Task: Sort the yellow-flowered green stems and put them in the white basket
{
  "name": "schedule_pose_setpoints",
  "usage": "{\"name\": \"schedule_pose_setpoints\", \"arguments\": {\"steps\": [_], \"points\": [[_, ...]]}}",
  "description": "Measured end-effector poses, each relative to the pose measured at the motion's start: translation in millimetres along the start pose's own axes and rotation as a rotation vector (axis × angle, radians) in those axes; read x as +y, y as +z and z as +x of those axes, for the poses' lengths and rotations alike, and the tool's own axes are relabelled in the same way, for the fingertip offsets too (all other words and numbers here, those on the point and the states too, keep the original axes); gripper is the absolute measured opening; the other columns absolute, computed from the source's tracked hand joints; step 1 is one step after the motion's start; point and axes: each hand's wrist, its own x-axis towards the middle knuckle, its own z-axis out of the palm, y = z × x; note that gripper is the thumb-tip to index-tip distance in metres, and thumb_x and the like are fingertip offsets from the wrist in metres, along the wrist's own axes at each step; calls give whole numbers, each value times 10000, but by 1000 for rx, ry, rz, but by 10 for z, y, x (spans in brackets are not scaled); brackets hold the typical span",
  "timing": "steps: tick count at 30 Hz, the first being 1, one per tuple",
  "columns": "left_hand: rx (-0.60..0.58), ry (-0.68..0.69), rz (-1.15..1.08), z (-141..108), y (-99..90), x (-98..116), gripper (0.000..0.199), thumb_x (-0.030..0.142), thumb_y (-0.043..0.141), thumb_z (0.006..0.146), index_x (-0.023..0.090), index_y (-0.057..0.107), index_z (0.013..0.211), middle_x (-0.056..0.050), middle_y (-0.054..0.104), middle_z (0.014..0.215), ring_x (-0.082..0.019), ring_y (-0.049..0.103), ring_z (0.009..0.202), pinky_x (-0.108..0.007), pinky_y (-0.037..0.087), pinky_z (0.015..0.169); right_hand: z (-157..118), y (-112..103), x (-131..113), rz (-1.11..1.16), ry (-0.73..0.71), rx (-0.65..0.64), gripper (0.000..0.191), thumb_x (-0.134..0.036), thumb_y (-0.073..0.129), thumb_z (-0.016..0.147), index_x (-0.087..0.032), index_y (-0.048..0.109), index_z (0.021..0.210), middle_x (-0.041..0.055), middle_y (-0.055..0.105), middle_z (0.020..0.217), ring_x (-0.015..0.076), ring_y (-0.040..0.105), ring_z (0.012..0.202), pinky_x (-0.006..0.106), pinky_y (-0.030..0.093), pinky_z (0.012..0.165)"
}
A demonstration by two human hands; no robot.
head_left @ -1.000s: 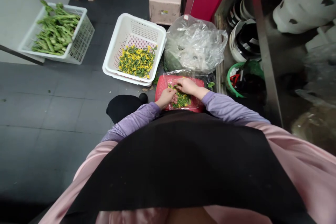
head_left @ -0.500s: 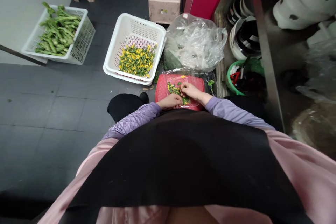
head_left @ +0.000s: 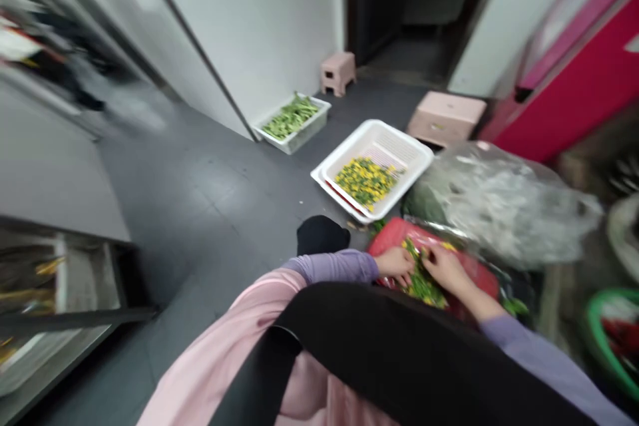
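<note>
Yellow-flowered green vegetable stems [head_left: 424, 283] lie in clear plastic on a red padded surface [head_left: 392, 234], close in front of my black apron. At their left edge my left hand [head_left: 397, 263] has its fingers curled in against the stems; whatever it grips is hidden. From the right, my right hand [head_left: 445, 267] reaches over the stems with thumb and fingers pinched together. What is between those fingertips is too blurred to name. A white perforated basket [head_left: 402, 146] beyond the hands holds more short flowering stems [head_left: 367, 180].
A large clear plastic bag [head_left: 514, 206] bulges beyond my right hand. Two pink stools [head_left: 446, 116] stand farther off. Thick green stalks [head_left: 292, 118] fill another white basket [head_left: 307, 136] by the wall. A green-rimmed tub [head_left: 594, 319] is at the right edge.
My view has swung left and up, so the baskets and hands now appear farther right, and a doorway and left-side shelving show. Both hands stay at the flowering stems.
</note>
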Motion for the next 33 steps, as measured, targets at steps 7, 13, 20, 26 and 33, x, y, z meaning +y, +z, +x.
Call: {"name": "schedule_pose_setpoints", "arguments": {"steps": [7,13,20,26,33], "points": [[35,18,-137,63,-68,-144,273,184,551,949,168,568,677,-2,611,585,-132,621,397,-226,534,356,-208,129,-82,258,-147,-185,97,-437,543,694,-370,561,627,55,696,665,356,687,670,506,535,680],[119,35,-181,-1,-27,-93,291,112,630,909,143,571,625,1,616,532,-113,595,382,-200,509,368,-173,-1,-170,170,-126,-28,32,-334,515,652,-321,528,627,94,661,696,340,651,677,481,501,662],[73,151,-262,-135,-61,151,211,136,596,968,90,637,766,15,640,610,-26,538,420,-141,452,441,-193,-376,-458,703,292,-125,144,-220,683,783,-183,610,664,-11,570,595,110,447,502,227,350,487],[-10,201,-328,-38,-102,245,151,175,715,902,110,613,811,26,647,653,-30,545,440,-150,430,439,-242,-471,-405,1476,727,-203,134,-69,602,925,-128,666,823,6,653,658,53,477,466,153,425,461],[-81,236,-314,-29,-47,270,192,205,760,864,108,619,777,28,644,639,-24,502,415,-149,396,411,-339,-508,-434,1529,800,-306,174,-127,543,993,-133,638,848,-13,611,586,68,489,440,169,435,445]]}}
